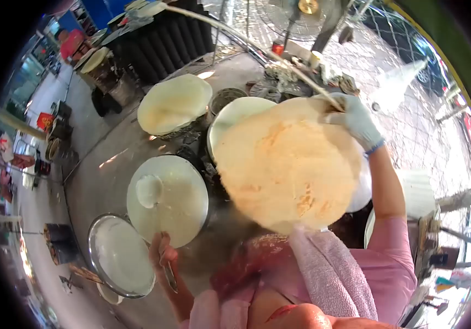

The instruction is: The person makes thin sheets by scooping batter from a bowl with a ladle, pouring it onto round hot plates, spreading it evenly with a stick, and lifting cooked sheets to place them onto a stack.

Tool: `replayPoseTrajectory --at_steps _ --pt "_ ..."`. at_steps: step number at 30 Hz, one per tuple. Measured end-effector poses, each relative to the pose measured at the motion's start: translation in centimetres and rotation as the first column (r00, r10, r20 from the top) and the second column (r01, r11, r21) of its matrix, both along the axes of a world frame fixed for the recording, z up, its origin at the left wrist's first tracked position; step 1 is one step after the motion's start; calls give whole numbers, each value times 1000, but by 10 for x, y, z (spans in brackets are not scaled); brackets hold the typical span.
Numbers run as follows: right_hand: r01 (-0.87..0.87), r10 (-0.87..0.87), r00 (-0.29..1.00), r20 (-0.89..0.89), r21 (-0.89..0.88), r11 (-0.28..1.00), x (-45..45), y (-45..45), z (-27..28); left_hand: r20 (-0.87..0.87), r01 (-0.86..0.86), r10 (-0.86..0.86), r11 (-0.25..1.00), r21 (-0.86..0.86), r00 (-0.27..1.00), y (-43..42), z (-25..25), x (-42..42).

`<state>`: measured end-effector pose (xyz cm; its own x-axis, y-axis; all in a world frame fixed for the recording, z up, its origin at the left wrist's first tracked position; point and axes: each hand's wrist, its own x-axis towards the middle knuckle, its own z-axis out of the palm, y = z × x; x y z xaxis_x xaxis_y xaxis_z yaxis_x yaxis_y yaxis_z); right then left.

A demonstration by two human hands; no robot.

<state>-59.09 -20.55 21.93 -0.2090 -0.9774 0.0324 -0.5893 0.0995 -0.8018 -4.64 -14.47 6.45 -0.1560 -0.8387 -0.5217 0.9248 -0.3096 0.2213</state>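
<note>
My left hand [163,253] is closed round the handle of a ladle [149,191], whose round bowl rests on pale batter spread over a round griddle [194,219]. On the right, my right hand [358,122], in a pale glove, pinches the upper edge of a large, thin, browned pancake [287,164]. The pancake hangs in front of me and partly covers a second griddle [235,115] coated with pale batter. A long thin stick [263,52] runs from the upper left to the gloved fingers; whether they grip it, I cannot tell.
A metal basin of white batter [92,257] stands at lower left. Another round pancake [175,104] lies further back. A corrugated dark stand [164,52] and a fan [295,16] are at the back. A person in red [71,44] is far off at upper left.
</note>
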Motion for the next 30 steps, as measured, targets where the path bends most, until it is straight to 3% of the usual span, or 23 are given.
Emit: replayPoseTrajectory --at_steps 1,2,4,7,9,11,12,13,15,18,19,21,23,24,28,30 --pt "-22 20 999 37 49 999 -13 -35 -32 -303 42 -69 994 -97 950 -2 -23 19" --pt "-80 64 986 156 98 992 -1 -60 -39 -199 -2 -12 997 -72 980 0 -15 13" --pt "-208 199 976 88 115 971 -32 -131 -118 21 -101 102 994 -31 995 1 14 -10" --pt "-270 250 958 139 152 951 -45 -203 -188 67 -292 294 956 -35 953 3 26 -31" --pt "-260 242 964 109 214 941 -60 -240 -235 86 -258 264 963 -78 961 9 37 -42" --pt "-237 218 971 97 274 932 -75 -265 -274 -71 -304 298 947 -107 952 11 38 -47" --pt "-224 202 974 102 304 926 -80 -274 -290 -232 -173 124 963 -207 965 11 23 -31" --pt "-211 187 977 103 333 919 -75 -279 -291 -226 -181 134 962 -202 965 13 25 -33" --pt "-164 257 934 -247 340 926 -69 -291 -293 -210 -206 166 961 -184 964 14 33 -40" --pt "-252 286 854 -435 136 958 -73 -298 -287 -270 -251 196 950 -184 943 12 38 -49" --pt "-291 337 842 -421 172 941 -76 -304 -286 -307 -258 193 947 -189 932 11 38 -51" --pt "-376 434 888 -155 299 877 -78 -316 -293 -295 -274 205 937 -217 933 9 39 -53" --pt "-449 470 882 -44 225 865 -94 -344 -345 -295 -292 219 928 -231 930 7 38 -52" --pt "-447 479 877 -35 305 841 -84 -339 -323 -298 -301 229 926 -227 927 7 37 -50" --pt "-403 473 866 -158 337 851 -55 -320 -282 -303 -308 238 927 -212 923 12 31 -30" --pt "-296 439 810 -388 375 878 -28 -297 -233 -271 -328 275 928 -177 923 13 35 -24"
